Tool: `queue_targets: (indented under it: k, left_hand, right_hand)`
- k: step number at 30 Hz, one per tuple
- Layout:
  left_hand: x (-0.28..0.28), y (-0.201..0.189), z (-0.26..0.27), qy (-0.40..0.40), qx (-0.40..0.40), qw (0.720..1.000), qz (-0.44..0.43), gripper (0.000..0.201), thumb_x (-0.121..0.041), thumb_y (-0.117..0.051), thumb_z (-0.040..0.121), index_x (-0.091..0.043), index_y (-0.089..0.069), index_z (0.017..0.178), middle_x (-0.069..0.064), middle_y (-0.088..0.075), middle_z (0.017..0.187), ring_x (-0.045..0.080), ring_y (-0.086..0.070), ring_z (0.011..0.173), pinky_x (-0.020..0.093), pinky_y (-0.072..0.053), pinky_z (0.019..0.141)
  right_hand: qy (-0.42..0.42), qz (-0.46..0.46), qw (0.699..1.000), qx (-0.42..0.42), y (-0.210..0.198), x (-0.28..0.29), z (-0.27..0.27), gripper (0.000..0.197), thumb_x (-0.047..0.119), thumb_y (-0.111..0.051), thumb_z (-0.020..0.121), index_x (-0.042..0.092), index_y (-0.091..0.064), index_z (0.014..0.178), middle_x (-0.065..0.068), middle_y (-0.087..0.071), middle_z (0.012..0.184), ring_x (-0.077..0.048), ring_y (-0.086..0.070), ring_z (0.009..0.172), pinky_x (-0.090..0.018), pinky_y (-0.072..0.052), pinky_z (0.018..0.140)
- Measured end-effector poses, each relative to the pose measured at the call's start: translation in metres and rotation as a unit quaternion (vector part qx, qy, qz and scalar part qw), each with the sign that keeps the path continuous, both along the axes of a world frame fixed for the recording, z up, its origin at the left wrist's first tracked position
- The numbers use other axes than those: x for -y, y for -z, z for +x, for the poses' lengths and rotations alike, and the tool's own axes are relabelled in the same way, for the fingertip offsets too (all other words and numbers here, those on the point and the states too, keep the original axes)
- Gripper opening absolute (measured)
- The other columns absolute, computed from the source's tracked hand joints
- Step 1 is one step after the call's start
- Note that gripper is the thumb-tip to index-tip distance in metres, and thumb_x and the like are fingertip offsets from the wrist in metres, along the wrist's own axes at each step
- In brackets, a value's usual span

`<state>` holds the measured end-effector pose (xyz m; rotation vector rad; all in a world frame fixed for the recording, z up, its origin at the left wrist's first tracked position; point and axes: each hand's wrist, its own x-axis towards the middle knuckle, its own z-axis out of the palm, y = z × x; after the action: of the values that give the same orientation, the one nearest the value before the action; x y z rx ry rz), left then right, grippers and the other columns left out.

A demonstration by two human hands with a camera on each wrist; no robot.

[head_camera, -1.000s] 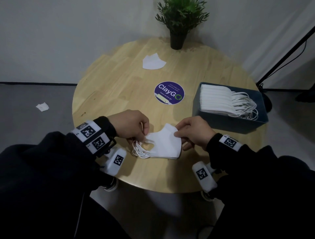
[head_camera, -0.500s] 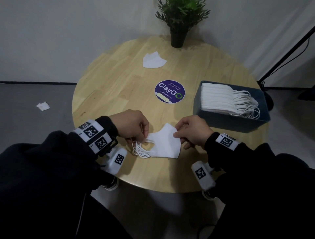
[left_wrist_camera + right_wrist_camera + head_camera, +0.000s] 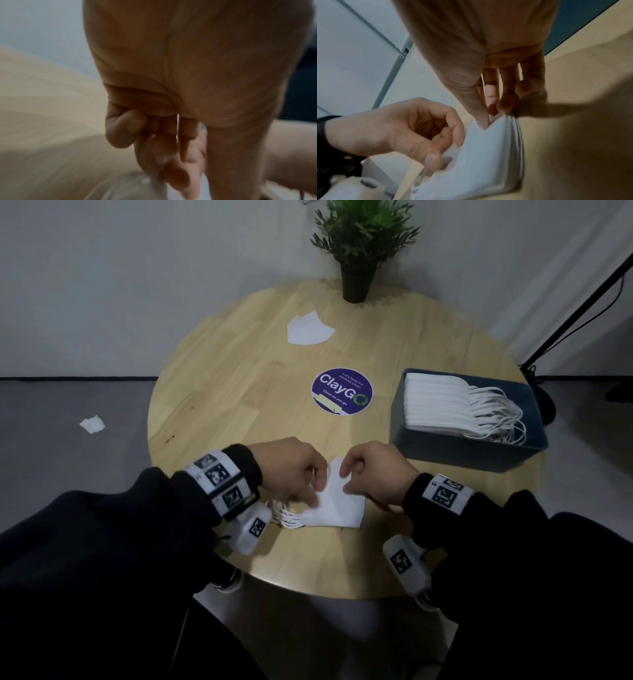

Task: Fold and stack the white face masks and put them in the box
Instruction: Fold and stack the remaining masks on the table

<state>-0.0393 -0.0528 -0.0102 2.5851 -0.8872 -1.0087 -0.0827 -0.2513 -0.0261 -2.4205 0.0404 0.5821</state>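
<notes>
A small stack of folded white masks (image 3: 339, 503) lies on the round wooden table (image 3: 239, 378) near its front edge, ear loops (image 3: 286, 517) spilling out to the left. My left hand (image 3: 317, 491) pinches the stack's left part. My right hand (image 3: 346, 477) pinches its upper edge between thumb and fingers (image 3: 483, 121). The right wrist view shows the masks (image 3: 479, 162) and my left hand (image 3: 436, 159) gripping their side. The left wrist view is blurred, with curled fingers (image 3: 123, 129). A single mask (image 3: 308, 329) lies at the table's far side. The blue box (image 3: 469, 455) at the right holds a row of masks (image 3: 438, 405).
A potted plant (image 3: 359, 248) stands at the table's far edge. A purple round sticker (image 3: 342, 396) marks the table's middle. A white scrap (image 3: 91, 424) lies on the floor to the left. A black stand (image 3: 579, 302) leans at the right.
My two hands have come closer together over the mask stack. The left hand has moved right and now covers the stack's left part.
</notes>
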Motion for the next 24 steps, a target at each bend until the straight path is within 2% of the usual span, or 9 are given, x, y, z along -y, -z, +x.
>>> queue_targets:
  k: [4, 6, 9, 12, 14, 16, 18, 21, 24]
  left_hand:
    - [-0.007, -0.012, 0.062, -0.122, 0.035, 0.986, -0.112, 0.007, -0.023, -0.074, 0.090, -0.029, -0.077, 0.091, -0.021, -0.068, 0.069, -0.003, -0.059, 0.065, 0.017, -0.044, 0.066]
    - [-0.007, -0.008, 0.107, -0.183, 0.121, 0.969, -0.112, 0.006, -0.025, -0.073, 0.093, -0.026, -0.076, 0.098, -0.013, -0.072, 0.087, 0.008, -0.066, 0.085, 0.023, -0.044, 0.075]
    - [0.001, -0.002, 0.171, -0.227, 0.207, 0.949, -0.077, 0.028, -0.024, -0.069, 0.096, -0.023, -0.068, 0.124, 0.000, -0.070, 0.120, 0.020, -0.065, 0.109, 0.030, -0.048, 0.090]
    - [0.014, -0.001, 0.212, -0.227, 0.239, 0.944, -0.017, 0.055, -0.017, -0.060, 0.099, -0.020, -0.048, 0.152, 0.004, -0.051, 0.154, 0.026, -0.052, 0.137, 0.037, -0.042, 0.111]
    - [0.020, 0.003, 0.225, -0.216, 0.244, 0.945, 0.033, 0.062, -0.014, -0.055, 0.098, -0.019, -0.040, 0.158, 0.006, -0.043, 0.161, 0.028, -0.046, 0.144, 0.039, -0.040, 0.115]
    - [0.021, 0.008, 0.228, -0.195, 0.254, 0.945, 0.068, 0.053, -0.014, -0.054, 0.097, -0.014, -0.049, 0.150, 0.011, -0.052, 0.152, 0.031, -0.053, 0.135, 0.038, -0.046, 0.104]
    - [0.019, 0.011, 0.225, -0.181, 0.287, 0.938, 0.078, 0.034, -0.018, -0.058, 0.093, -0.013, -0.067, 0.126, 0.010, -0.067, 0.126, 0.031, -0.063, 0.112, 0.034, -0.050, 0.086]
    - [0.013, 0.012, 0.210, -0.207, 0.309, 0.926, 0.064, 0.020, -0.024, -0.060, 0.091, -0.024, -0.077, 0.102, 0.004, -0.071, 0.110, 0.029, -0.066, 0.095, 0.033, -0.052, 0.082]
    - [0.008, 0.009, 0.179, -0.235, 0.278, 0.930, 0.050, 0.020, -0.021, -0.057, 0.091, -0.026, -0.076, 0.092, 0.004, -0.071, 0.101, 0.027, -0.066, 0.085, 0.031, -0.051, 0.076]
  right_hand:
    - [0.035, 0.058, 0.997, 0.032, -0.004, 0.003, 0.009, 0.014, 0.023, -0.088, 0.074, 0.019, -0.075, 0.079, 0.006, -0.072, 0.070, -0.007, -0.067, 0.065, -0.021, -0.049, 0.060]
    - [0.058, 0.096, 0.992, 0.058, -0.006, 0.002, 0.014, 0.016, 0.025, -0.086, 0.078, 0.016, -0.073, 0.075, 0.007, -0.070, 0.064, -0.004, -0.063, 0.057, -0.020, -0.048, 0.057]
    - [0.086, 0.154, 0.981, 0.077, -0.010, 0.003, 0.023, 0.024, 0.026, -0.080, 0.087, 0.011, -0.068, 0.073, 0.008, -0.064, 0.054, 0.000, -0.054, 0.042, -0.013, -0.037, 0.046]
    - [0.103, 0.201, 0.971, 0.074, -0.013, 0.004, 0.030, 0.024, 0.026, -0.077, 0.091, 0.007, -0.068, 0.080, 0.003, -0.066, 0.060, -0.002, -0.052, 0.042, -0.015, -0.038, 0.045]
    - [0.110, 0.226, 0.966, 0.063, -0.013, 0.002, 0.033, 0.023, 0.026, -0.076, 0.092, 0.006, -0.069, 0.084, -0.001, -0.068, 0.065, -0.005, -0.054, 0.045, -0.016, -0.039, 0.042]
    - [0.107, 0.237, 0.964, 0.058, -0.013, 0.000, 0.034, 0.022, 0.028, -0.074, 0.093, 0.008, -0.069, 0.086, -0.003, -0.070, 0.070, -0.009, -0.057, 0.050, -0.016, -0.040, 0.042]
    - [0.099, 0.240, 0.964, 0.055, -0.013, -0.001, 0.035, 0.022, 0.031, -0.072, 0.094, 0.010, -0.068, 0.087, -0.004, -0.072, 0.074, -0.013, -0.060, 0.055, -0.017, -0.042, 0.044]
    - [0.095, 0.238, 0.965, 0.049, -0.013, -0.002, 0.037, 0.023, 0.034, -0.071, 0.095, 0.012, -0.068, 0.089, -0.004, -0.074, 0.077, -0.016, -0.064, 0.059, -0.021, -0.045, 0.048]
    - [0.105, 0.257, 0.960, 0.038, -0.015, -0.001, 0.038, 0.021, 0.031, -0.068, 0.096, 0.011, -0.068, 0.091, -0.009, -0.074, 0.081, -0.019, -0.065, 0.061, -0.029, -0.047, 0.050]
